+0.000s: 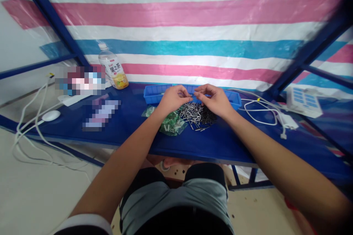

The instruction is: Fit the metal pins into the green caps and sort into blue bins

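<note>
My left hand (175, 98) and my right hand (214, 99) face each other at the front side of a long blue plastic tray (152, 94). The fingertips of each are pinched, a short gap apart; whatever lies between them is too small to make out. Just below is a heap of thin metal pins (193, 113), bright on the left and darker on the right, lying loose on the table. Left of it, partly beneath my left wrist, lies a clear plastic bag (173, 126) with small green and whitish pieces. My hands hide the middle of the tray.
The blue table (132, 117) backs onto a striped plastic sheet (176, 14). A drink bottle (114, 69) stands at the back left. White cables and a plug (288, 121) lie right, near a white power strip (303, 102). A white round object (51, 116) sits far left.
</note>
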Demonstrator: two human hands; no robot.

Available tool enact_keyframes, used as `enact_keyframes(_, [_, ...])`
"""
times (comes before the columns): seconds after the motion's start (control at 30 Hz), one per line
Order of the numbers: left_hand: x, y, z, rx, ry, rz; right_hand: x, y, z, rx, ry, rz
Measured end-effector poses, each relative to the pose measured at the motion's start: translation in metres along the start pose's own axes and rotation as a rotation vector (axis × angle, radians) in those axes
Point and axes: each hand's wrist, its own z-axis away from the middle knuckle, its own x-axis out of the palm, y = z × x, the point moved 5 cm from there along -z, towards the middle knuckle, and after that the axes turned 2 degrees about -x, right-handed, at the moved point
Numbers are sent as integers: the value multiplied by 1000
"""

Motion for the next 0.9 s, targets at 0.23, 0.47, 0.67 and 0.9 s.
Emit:
enact_keyframes(0.23, [2,-6,-2,37,-36,36,-1,3,-1,-58,-35,159])
enact_keyframes(0.47, [3,-7,-5,96,-54,91,0,11,-3,-55,-66,167])
enact_keyframes(0.67, [6,-6,-4,104,-69,159,4,8,-1,-50,-70,99])
enact_keyframes(0.9, [5,-3,-3,90,-41,185,3,1,-1,-109,-54,68])
